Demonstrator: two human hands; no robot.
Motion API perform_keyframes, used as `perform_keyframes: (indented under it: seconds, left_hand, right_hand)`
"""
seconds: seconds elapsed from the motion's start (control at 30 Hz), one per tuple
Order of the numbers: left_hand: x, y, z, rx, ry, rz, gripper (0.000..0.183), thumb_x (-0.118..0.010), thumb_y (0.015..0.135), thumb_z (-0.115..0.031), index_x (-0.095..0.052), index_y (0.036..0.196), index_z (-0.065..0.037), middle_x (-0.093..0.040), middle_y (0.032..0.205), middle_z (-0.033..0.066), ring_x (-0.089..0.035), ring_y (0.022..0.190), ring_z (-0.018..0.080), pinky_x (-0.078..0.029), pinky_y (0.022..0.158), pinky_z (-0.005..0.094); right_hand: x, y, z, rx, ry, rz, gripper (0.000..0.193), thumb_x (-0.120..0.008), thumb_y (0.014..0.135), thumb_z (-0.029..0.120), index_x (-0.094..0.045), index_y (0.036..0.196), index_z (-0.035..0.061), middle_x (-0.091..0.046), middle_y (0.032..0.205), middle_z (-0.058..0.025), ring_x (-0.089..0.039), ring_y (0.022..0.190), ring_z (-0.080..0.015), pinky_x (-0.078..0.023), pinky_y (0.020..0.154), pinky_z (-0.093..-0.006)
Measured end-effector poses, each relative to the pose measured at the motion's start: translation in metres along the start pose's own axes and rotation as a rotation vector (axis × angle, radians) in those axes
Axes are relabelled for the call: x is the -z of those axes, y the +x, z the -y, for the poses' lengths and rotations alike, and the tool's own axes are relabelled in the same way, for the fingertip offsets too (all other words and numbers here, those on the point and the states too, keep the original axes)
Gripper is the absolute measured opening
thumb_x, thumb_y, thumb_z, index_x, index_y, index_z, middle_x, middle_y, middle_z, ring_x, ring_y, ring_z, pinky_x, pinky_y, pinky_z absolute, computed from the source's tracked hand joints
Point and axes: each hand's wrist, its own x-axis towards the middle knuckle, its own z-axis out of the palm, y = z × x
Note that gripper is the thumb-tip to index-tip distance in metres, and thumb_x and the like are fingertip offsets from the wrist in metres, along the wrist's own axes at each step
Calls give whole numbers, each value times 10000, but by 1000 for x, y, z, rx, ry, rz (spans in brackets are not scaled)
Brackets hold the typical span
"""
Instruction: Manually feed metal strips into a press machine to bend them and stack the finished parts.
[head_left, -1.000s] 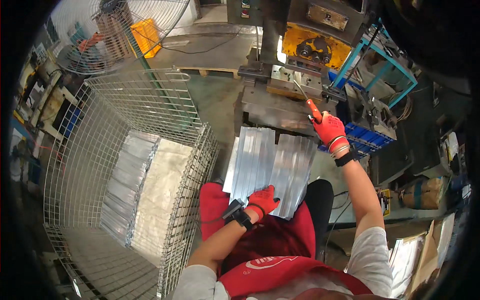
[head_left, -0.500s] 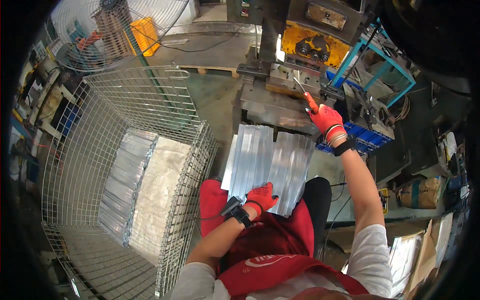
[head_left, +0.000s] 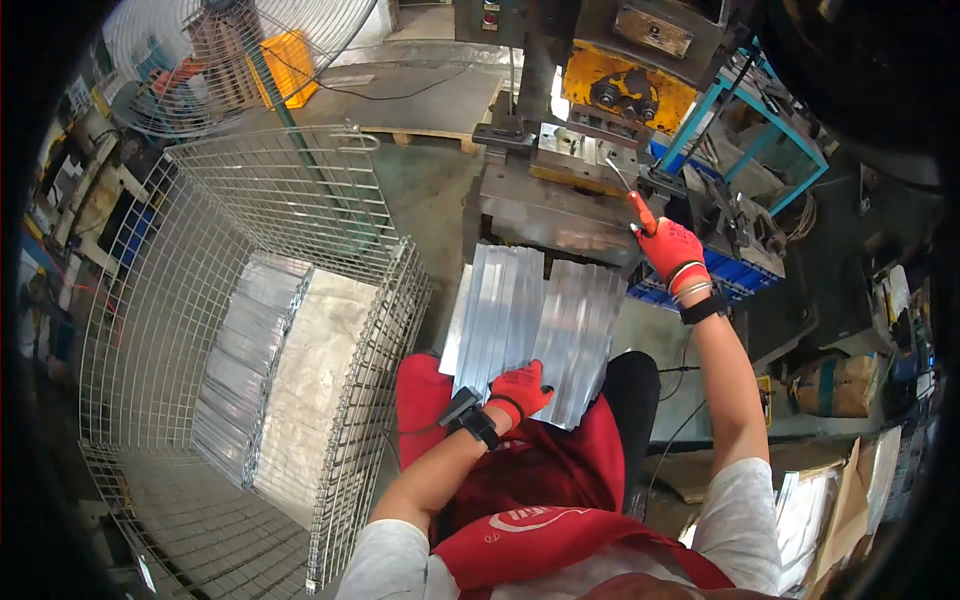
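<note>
My left hand (head_left: 520,390), in a red glove, is bent over the near end of the left stack of silvery ribbed metal strips (head_left: 500,300). Its fingertips are partly hidden against the metal. A second bundle of metal strips (head_left: 575,320) lies beside it, above my lap. Out to the right, my right hand (head_left: 672,250), also gloved in red, is closed around a red-handled tool with a thin metal shaft (head_left: 643,212). The shaft points up and left toward the metal die block (head_left: 585,155) of the press; whether its tip touches the block I cannot tell.
To my left stands a wire cage (head_left: 370,360) holding stacked metal strips (head_left: 255,365) and a pale sheet (head_left: 315,380). A large fan (head_left: 230,60) is behind it. The press (head_left: 640,90) rises ahead. Blue crates (head_left: 735,280) and a turquoise frame (head_left: 770,135) stand right.
My right hand has moved right and slightly nearer, drawing the red-handled tool back from the middle of the die block. My left hand stays at almost the same spot on the strips.
</note>
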Motion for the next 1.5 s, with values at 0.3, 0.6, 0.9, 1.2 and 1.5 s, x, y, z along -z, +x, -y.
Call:
perform_keyframes:
  seconds: [0.3, 0.6, 0.9, 1.2, 1.5]
  left_hand:
    - [-5, 1, 3, -11, -23, -21, 431, -558, 718, -387, -433, 950, -45, -588, 875, 172, -573, 841, 320, -448, 712, 411]
    - [-4, -1, 3, -11, 8, -21, 529, -539, 731, -441, -431, 1059, -40, -604, 853, 156, -579, 811, 318, -440, 714, 405]
    - [18, -7, -6, 58, -63, 79, 469, -580, 735, -394, -470, 1029, -46, -579, 822, 169, -565, 784, 343, -448, 670, 426]
    - [6, -7, 2, 17, 55, 18, 631, -632, 656, -464, -460, 1118, -70, -597, 812, 137, -595, 679, 294, -478, 586, 378]
    - [51, 8, -27, -3, -24, 73, 624, -632, 670, -432, -453, 1125, -44, -588, 885, 156, -595, 754, 287, -485, 596, 392]
  right_hand:
    - [-12, -6, 7, 134, 5, 40, 420, -500, 771, 448, -561, 818, 36, -597, 785, -184, -574, 747, -350, -448, 661, -409]
    - [-41, -11, -129, 191, 313, -59, 360, -589, 736, 355, -538, 1003, 118, -582, 828, -154, -542, 802, -351, -428, 676, -421]
    - [-51, 74, -280, -301, 76, -129, 607, -588, 687, 500, -477, 1170, 148, -471, 1157, -169, -439, 1075, -323, -360, 879, -413]
    - [-126, 202, -405, 62, 549, -174, 566, -623, 716, 360, -440, 1194, 118, -496, 1138, -143, -508, 993, -301, -418, 799, -374]
    - [-237, 216, -509, -378, 434, -108, 860, -633, 613, 578, -289, 1303, 199, -359, 1288, -168, -368, 1156, -357, -281, 972, -425]
